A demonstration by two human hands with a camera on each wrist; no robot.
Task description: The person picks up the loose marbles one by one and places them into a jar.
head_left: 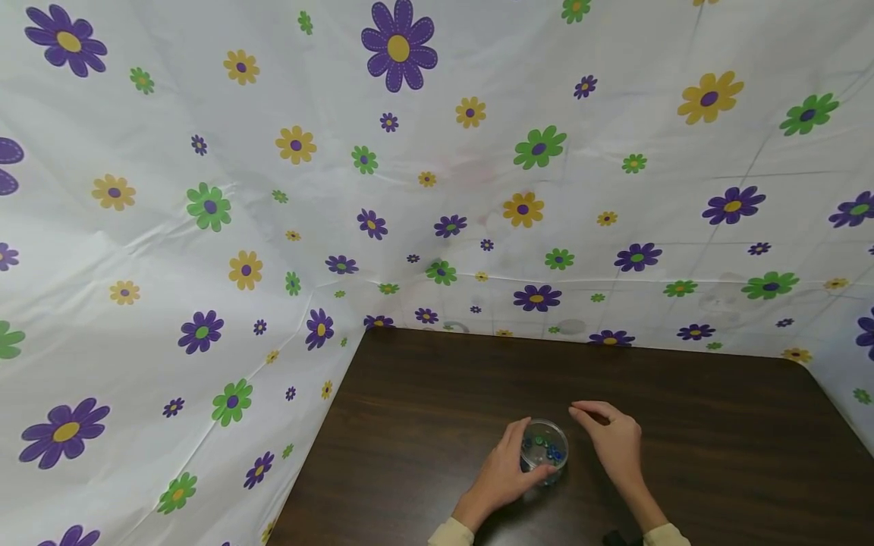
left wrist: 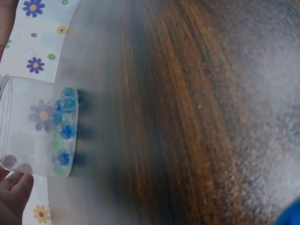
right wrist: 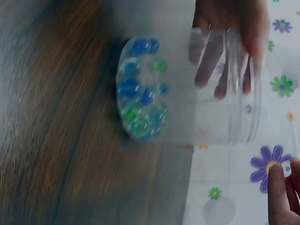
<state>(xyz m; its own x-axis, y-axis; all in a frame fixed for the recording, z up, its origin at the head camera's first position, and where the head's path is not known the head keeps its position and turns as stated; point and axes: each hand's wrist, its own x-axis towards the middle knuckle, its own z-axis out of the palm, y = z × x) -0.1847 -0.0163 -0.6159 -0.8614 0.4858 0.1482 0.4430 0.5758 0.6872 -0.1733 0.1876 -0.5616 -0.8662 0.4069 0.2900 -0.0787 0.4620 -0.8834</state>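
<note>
A clear jar (head_left: 544,447) stands on the dark table, with blue and green glass marbles (right wrist: 136,91) lying at its bottom. My left hand (head_left: 501,472) grips the jar from the left, thumb on the near side and fingers round the far side. Through the clear wall, the right wrist view shows those fingers near the threaded rim. To the right of the jar, my right hand (head_left: 614,444) is raised with thumb and forefinger together. Between its fingertips is a small clear round marble (right wrist: 287,168), seen in the right wrist view.
The dark wood-grain table (head_left: 423,409) reaches back to a white flower-print sheet (head_left: 437,167), which hangs behind it and along the left and right sides. A small black object (head_left: 614,538) shows at the bottom edge beside the right sleeve.
</note>
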